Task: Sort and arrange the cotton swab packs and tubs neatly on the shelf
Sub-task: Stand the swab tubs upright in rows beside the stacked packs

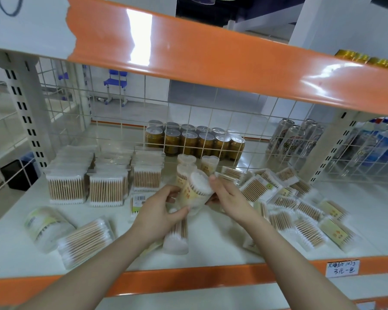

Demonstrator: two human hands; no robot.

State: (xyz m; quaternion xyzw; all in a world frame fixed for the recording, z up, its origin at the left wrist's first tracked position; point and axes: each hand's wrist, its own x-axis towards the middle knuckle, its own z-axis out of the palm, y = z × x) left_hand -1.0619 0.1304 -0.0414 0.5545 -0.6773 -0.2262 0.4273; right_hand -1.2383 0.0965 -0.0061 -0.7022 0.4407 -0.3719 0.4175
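Cotton swab tub point(196, 189) — tilted above shelf point(222, 249) | left hand point(160, 209) grips it | right hand point(227, 196) grips it — upright packs point(105, 189) behind-left

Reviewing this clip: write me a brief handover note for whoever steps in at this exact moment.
Left hand and right hand together grip one swab tub, tilted above the shelf.
Done: three rows of flat packs stand at back left; three tubs stand behind the hands.
Left: loose packs scattered on the right; a lying tub, a pack beside it at front left, and another lying tub under the left hand.
Likely next: stand the held tub with the other tubs.
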